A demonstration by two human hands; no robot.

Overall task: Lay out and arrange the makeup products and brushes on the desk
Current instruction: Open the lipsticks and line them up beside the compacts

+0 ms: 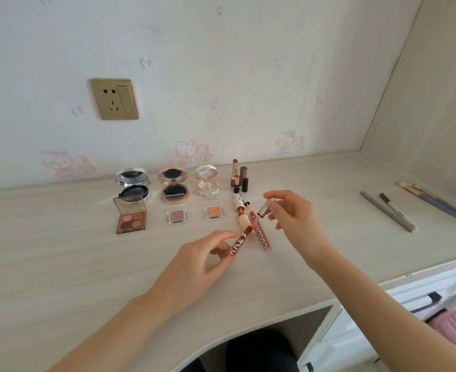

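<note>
While fingers of the left hand pinch a brown gloss tube, those of the right hand hold a silver cap.

I'm getting soft, even daylight, bright and a touch washed out on the pale desk and wall. Shadows are faint: just a blurry smudge under the left hand and the right hand. The silver cap pinched in the right one catches a small highlight. Lettering on the lip gloss tube held in the left hand reads slightly smeared. There's wide-angle bend: the wall socket leans and the desk's front edge curves. The brushes at the right edge look soft. Under the desk it's near black.
</note>
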